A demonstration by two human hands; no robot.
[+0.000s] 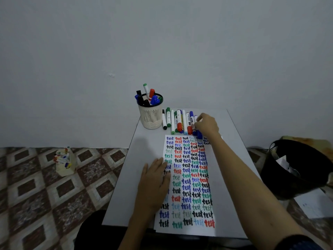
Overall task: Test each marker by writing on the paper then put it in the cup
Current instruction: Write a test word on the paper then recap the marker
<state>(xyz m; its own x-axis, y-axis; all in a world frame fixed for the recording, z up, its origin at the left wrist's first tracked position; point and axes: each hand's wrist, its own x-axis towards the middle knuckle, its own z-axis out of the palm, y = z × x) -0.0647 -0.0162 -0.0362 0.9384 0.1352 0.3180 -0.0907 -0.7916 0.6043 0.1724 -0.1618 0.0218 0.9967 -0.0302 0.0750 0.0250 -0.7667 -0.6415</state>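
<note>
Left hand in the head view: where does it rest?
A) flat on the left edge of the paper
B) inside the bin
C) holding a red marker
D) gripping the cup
A: the left hand lies with straight fingers on the left edge of the paper.

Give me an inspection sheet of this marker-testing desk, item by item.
Surface: grey table.
Job's things: paper filled with coloured "test" words; cup upright, holding markers; row of markers lying beside it.
Clutter: nothing seen.
Hands: left hand flat on the paper; right hand grips a blue marker at the row's right end.
Cables: nothing seen.
Surroundings: black bin at right; box of markers on tiled floor at left; plain wall behind.
</note>
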